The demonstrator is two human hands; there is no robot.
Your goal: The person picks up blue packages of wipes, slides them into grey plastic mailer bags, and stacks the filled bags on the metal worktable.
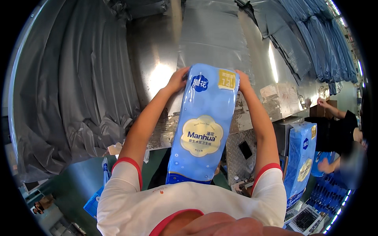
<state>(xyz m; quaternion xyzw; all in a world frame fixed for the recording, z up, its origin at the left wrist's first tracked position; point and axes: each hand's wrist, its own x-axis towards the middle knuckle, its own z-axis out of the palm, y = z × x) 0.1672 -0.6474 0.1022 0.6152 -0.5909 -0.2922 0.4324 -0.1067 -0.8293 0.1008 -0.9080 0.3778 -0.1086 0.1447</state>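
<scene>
A long blue plastic-wrapped pack of toilet paper point(185, 118) is held upright against my body, with its far end over the near edge of the metal table. My left hand point(178, 80) grips the upper left side of the pack, and its fingertips are hidden behind it. On the opposite side, my right hand point(243, 80) clasps the upper right edge, fingers also mostly out of sight. Just beyond the pack lies a flat grey plastic bag point(214, 43).
Stacked dark grey plastic bags point(90, 78) cover the table's left side; blue-grey bags point(319, 35) hang at far right. A second blue pack point(301, 157) stands to my right, near another person's arm point(332, 110). A phone point(245, 150) lies on a patterned metal plate point(236, 165).
</scene>
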